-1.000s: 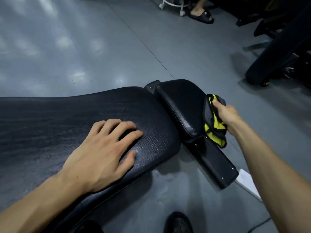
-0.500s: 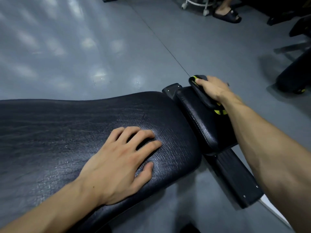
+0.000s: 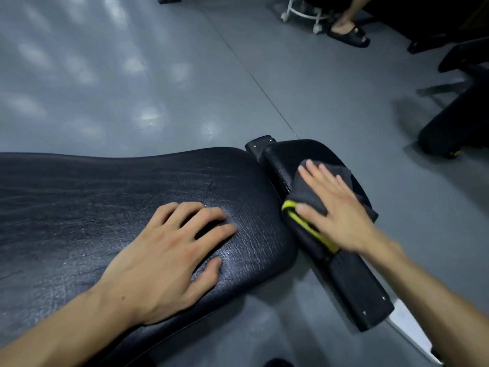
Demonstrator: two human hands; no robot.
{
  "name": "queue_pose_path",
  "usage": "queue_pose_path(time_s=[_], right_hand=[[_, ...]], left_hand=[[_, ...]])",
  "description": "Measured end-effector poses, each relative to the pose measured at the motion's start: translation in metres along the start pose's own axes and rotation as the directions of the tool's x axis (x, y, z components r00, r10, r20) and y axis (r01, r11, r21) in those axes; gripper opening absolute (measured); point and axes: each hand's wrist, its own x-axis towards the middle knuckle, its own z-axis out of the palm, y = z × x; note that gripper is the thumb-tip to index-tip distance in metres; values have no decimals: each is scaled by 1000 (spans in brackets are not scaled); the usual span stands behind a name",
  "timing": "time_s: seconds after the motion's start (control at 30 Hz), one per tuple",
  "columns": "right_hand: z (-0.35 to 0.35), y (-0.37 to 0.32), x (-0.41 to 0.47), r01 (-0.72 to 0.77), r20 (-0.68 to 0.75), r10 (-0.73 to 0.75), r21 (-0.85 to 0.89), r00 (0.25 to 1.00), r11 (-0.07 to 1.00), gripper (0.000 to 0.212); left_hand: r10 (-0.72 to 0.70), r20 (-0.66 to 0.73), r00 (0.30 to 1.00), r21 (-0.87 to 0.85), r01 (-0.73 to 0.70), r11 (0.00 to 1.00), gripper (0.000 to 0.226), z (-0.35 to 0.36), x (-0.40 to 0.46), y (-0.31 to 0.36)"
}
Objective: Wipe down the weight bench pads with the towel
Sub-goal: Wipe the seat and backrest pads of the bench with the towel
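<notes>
The large pad [image 3: 132, 207] is steadied by the left hand [image 3: 169, 250], spread flat. On the small pad [image 3: 296, 157] at right, the right hand [image 3: 336, 207] presses the towel [image 3: 307, 192] with straight fingers — keep even pressure and cover the edges.

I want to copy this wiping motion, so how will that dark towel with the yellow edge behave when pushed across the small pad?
The towel is probably floppy: it drapes over the small pad's edge and bunches under the flat right hand. It looks light, likely sliding easily on the smooth vinyl, though its folds may shift.
</notes>
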Motion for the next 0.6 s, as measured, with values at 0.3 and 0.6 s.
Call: queue_pose_path(time_s=[0.3, 0.6], right_hand=[[-5, -6, 161, -219, 53, 220, -29, 974, 975, 60], [8, -22, 27, 238, -51, -235, 72, 971, 969, 64]], left_hand=[[-8, 29, 1000, -5, 9, 1000, 47, -2, 1, 0], [-5, -6, 1000, -14, 5, 1000, 46, 2, 0, 0]])
